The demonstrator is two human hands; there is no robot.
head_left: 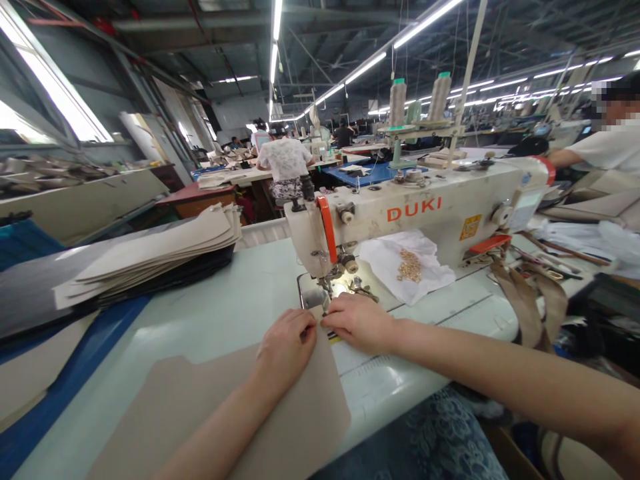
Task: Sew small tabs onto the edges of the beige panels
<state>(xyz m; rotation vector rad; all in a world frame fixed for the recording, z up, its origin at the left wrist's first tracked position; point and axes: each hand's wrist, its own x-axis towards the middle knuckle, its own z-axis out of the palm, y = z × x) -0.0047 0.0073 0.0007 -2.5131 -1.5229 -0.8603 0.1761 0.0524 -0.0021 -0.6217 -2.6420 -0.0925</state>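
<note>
A large beige panel (215, 393), leather-like or fabric, lies on the pale sewing table, its narrow upper end just in front of the needle area of a DUKI sewing machine (370, 207). My left hand (287, 343) rests on the panel with its fingers curled, pinching the edge near that end. From the other side my right hand (360, 323) meets the same edge, its thumb and fingers pressed together there. The fingertips of both hands almost touch, just below the presser foot (327, 287). Whatever small thing may lie between them is hidden.
A stack of beige panels (150, 257) lies at the left. Behind my right hand, small gold-coloured pieces (410, 265) sit on white paper (380, 263). Brown straps (530, 307) hang at the table's right. Thread cones (397, 103) stand behind the machine. Other people work nearby.
</note>
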